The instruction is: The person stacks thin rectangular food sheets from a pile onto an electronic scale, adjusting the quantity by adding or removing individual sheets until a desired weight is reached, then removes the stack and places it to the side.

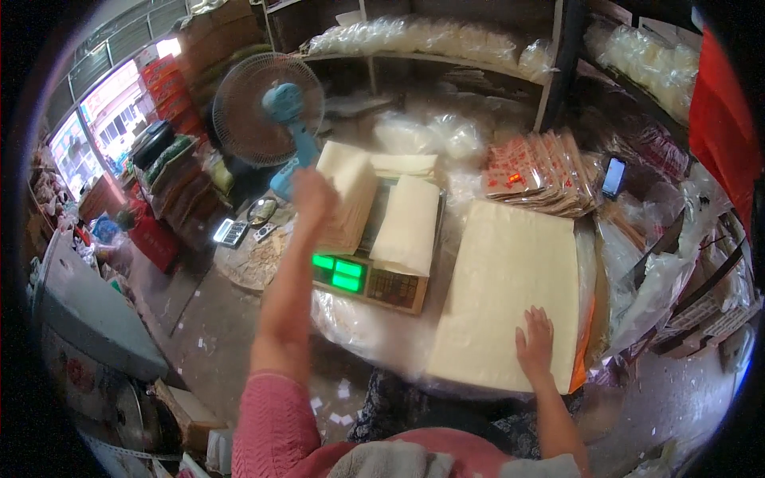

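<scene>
My left hand (316, 195) reaches to the left side of an upright bundle of cream sheets (349, 183) on a digital scale (402, 287); its fingers are curled and blurred, and what they grip is unclear. A folded cream bundle (402, 223) lies on the scale's right half, with another folded pile (398, 166) behind it. The scale's display (336, 272) glows green. My right hand (535, 338) lies open, fingers apart, on a large flat stack of cream paper (502, 263).
A blue fan (283, 103) stands behind a calculator (230, 233). Red-printed bags (534, 171) sit beside a phone (613, 175). Wrapped bundles fill the back shelves (414, 44). A red bin (155, 235) is on the left, a metal appliance (103, 303) at lower left.
</scene>
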Available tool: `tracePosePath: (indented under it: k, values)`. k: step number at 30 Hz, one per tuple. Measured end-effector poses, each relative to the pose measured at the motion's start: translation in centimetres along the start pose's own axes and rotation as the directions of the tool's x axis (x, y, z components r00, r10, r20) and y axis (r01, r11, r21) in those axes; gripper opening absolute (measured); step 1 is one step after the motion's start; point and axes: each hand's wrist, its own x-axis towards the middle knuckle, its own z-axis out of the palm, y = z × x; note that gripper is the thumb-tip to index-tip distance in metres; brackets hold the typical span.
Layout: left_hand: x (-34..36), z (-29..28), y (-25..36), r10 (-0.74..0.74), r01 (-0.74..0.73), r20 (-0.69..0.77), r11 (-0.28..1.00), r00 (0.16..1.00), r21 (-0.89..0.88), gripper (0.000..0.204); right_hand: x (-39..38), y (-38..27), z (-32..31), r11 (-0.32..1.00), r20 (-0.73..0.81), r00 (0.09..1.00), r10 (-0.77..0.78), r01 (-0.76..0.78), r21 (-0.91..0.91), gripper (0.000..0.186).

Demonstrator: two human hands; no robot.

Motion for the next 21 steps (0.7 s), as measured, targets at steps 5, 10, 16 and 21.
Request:
tracePosePath:
  k: [5,10,16,21]
  values:
    - [2.2,0.7,-2.6,-0.081,0.093,0.422,0.996,0.903,-0.009,0.036,0.2,0.5,0.0,1.000,0.003,1.000,0.016,-0.016,-0.009,0.044]
    - [2.0,2.9,-4.5,-0.012,0.026,0.247,0.998,0.969,-0.052,0.031,0.0,0.0,-0.1,1.000,-0.010,1.000,-0.006,0.006,-0.004,0.044]
    - [3.8,0.5,-0.8,-0.017,0.346,0.376,0.433,0.927,-0.832,0.040,-0.1,0.2,-0.3,1.000,-0.013,1.000,0.009,-0.009,-0.016,0.045]
    - [-1.5,0.9,5.5,0.044,0.595,0.629,0.279,0.776,-0.754,0.056,-0.1,0.7,0.1,1.000,-0.028,1.000,-0.010,0.010,-0.003,0.045]
